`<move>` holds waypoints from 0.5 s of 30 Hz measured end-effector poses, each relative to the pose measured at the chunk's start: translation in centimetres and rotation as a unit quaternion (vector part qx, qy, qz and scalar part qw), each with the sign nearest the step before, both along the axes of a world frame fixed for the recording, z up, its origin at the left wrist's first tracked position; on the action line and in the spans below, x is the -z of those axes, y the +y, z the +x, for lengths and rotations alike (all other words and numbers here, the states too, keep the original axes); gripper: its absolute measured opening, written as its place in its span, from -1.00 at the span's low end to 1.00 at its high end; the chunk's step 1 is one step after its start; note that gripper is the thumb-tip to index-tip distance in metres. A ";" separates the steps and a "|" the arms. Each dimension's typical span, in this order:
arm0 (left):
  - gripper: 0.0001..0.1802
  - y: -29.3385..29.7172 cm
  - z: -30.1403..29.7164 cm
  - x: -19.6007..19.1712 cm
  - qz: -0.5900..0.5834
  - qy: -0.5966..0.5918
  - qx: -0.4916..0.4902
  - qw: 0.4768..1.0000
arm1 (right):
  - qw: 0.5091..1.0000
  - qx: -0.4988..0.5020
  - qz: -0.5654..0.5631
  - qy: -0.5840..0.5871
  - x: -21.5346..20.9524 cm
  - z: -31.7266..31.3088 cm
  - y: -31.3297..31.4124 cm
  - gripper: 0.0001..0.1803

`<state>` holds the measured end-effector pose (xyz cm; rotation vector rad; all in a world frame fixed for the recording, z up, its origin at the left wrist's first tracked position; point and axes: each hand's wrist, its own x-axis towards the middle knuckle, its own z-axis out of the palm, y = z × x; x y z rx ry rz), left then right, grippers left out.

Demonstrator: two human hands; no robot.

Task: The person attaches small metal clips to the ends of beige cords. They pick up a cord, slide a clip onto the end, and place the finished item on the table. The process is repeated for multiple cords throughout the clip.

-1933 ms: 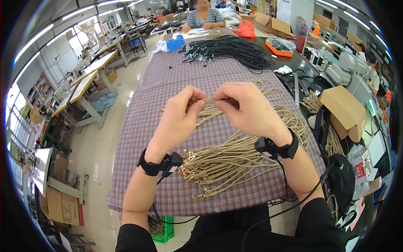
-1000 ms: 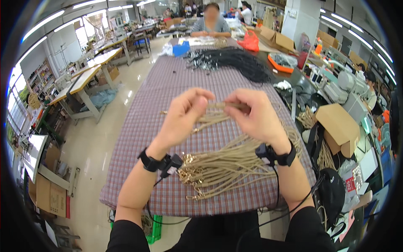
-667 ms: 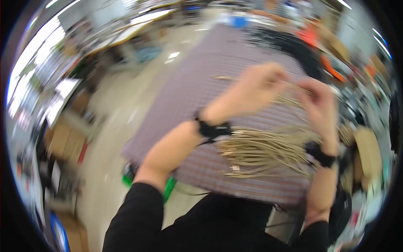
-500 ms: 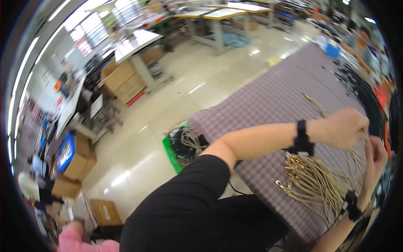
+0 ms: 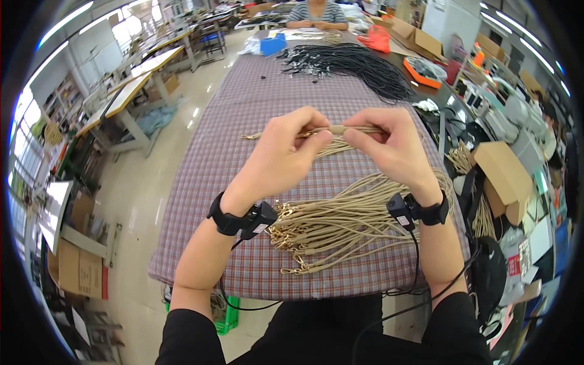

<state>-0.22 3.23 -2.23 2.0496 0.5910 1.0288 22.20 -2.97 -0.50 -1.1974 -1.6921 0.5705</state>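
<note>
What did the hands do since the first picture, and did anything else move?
The view swung off left, then came back. Both hands, left hand and right hand, still pinch one tan cord above the table. The cord pile and black cords stayed put.

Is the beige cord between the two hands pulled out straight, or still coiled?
Straight. The beige cord runs level between the left hand and right hand, above the checked tablecloth.

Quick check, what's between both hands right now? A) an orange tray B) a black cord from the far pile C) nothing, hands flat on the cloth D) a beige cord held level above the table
D: the left hand and right hand pinch a beige cord between them, above the checked tablecloth.
</note>
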 end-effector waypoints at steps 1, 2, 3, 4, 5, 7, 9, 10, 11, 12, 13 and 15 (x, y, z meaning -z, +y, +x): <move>-0.88 0.3 0.1 0.0 -0.016 -0.007 0.008 1.000 | 1.000 -0.014 0.001 0.001 -0.1 0.4 0.1 -0.87; -0.88 0.6 0.1 -0.1 -0.032 -0.014 0.013 0.999 | 1.000 -0.030 0.003 0.002 -0.2 0.6 0.1 -0.87; -0.86 0.9 -0.2 -0.2 -0.049 -0.009 0.026 0.998 | 1.000 -0.022 -0.001 -0.003 -0.5 0.7 -0.2 -0.87; -0.86 1.0 -0.3 -0.2 -0.062 -0.012 0.044 0.997 | 1.000 -0.024 -0.003 -0.007 -0.7 0.7 -0.4 -0.87; -0.85 1.1 -0.4 -0.2 -0.075 -0.015 0.060 0.995 | 1.000 -0.026 -0.006 -0.010 -0.9 0.7 -0.6 -0.87; -0.84 1.5 -0.5 0.1 -0.092 -0.028 0.087 0.992 | 0.999 -0.035 -0.003 -0.009 -1.1 0.4 -0.9 -0.87; -0.84 2.1 -0.7 0.8 -0.102 -0.050 0.109 0.988 | 0.999 -0.048 0.006 0.001 -1.3 -0.1 -1.1 -0.88; -0.84 2.1 -0.6 0.8 -0.112 -0.059 0.120 0.985 | 0.999 -0.050 0.014 -0.004 -1.3 -0.1 -1.2 -0.88; -0.83 2.0 -0.5 0.8 -0.123 -0.067 0.130 0.982 | 0.998 -0.053 0.021 -0.010 -1.3 -0.1 -1.3 -0.88; -0.83 2.0 -0.5 0.8 -0.133 -0.075 0.141 0.978 | 0.998 -0.055 0.029 -0.015 -1.3 -0.1 -1.4 -0.88; -0.83 2.2 -0.5 1.1 -0.157 -0.085 0.161 0.971 | 0.998 -0.060 0.033 -0.016 -1.4 -0.2 -1.5 -0.88; -0.82 2.9 -0.7 1.9 -0.204 -0.103 0.201 0.953 | 0.997 -0.070 0.041 -0.016 -1.6 -0.4 -1.7 -0.87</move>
